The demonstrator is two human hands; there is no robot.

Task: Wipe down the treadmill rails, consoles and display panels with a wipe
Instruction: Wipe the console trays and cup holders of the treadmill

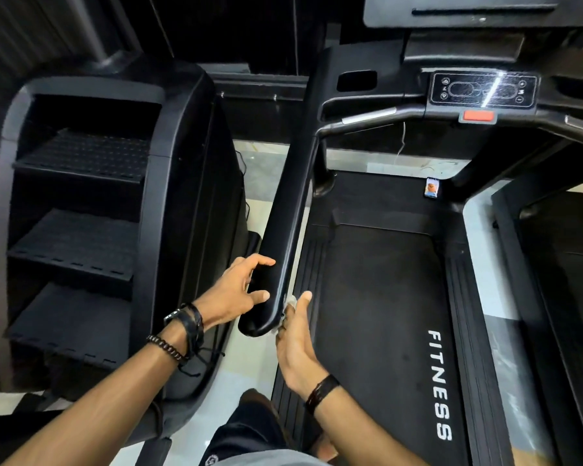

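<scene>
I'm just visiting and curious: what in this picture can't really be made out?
Head view only:
- Wipe: mostly hidden between the rail and the right hand.
- Control panel symbols: too small, crossed by glare.
- Display panel: cut off by the top edge.
- Small card on the treadmill deck: picture too small to read.

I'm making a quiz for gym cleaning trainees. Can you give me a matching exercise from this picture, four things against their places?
Things:
1. left hand
2. crumpled white wipe
3. red rectangular stop button
4. white word FITNESS

Places:
A. under the glossy control panel
B. on the black treadmill belt
C. on the outer side of the long black side rail
D. between the right hand and the rail's near end

Pairs: 1-C, 2-D, 3-A, 4-B
</scene>
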